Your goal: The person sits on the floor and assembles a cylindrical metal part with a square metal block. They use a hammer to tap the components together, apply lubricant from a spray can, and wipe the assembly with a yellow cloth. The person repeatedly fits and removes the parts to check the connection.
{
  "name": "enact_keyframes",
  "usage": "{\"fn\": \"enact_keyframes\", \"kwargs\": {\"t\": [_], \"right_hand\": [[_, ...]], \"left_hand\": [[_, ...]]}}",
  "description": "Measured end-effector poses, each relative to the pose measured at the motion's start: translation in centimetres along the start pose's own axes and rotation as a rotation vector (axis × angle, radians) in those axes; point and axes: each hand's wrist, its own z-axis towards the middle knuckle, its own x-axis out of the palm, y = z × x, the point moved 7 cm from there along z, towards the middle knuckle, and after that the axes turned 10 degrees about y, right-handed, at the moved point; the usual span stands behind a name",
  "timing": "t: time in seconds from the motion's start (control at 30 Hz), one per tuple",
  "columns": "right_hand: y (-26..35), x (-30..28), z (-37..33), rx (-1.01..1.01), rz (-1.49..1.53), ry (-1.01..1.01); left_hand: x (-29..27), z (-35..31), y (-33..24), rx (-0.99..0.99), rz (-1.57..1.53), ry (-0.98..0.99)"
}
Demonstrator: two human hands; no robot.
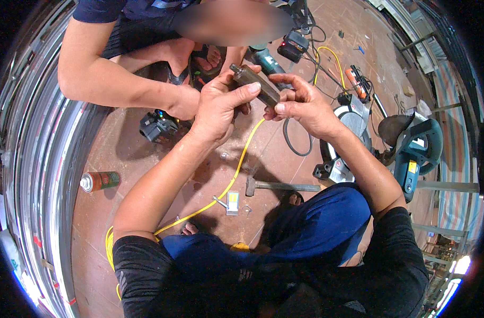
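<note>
gripping brown cylinder, both hands

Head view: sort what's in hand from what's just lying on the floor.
In hand:
brown metal cylinder, held by left hand and right hand

Lying about:
hammer
spray can
yellow cable
mitre saw

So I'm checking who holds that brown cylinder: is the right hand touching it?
Touching. The head view shows the right hand with fingertips on the lower end of the brown cylinder, while the left hand wraps it from the other side.
</note>
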Motion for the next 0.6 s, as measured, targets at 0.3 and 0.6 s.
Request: {"fn": "enact_keyframes", "kwargs": {"t": [0.3,0.6], "right_hand": [[-0.7,1.1,0.1,0.099,-0.202,0.063],[-1.1,0.6,0.2,0.050,-0.286,0.042]], "left_hand": [[2.2,-0.5,-2.3,0.125,0.422,0.037],[2.7,-0.7,-2.8,0.161,0.524,0.060]]}}
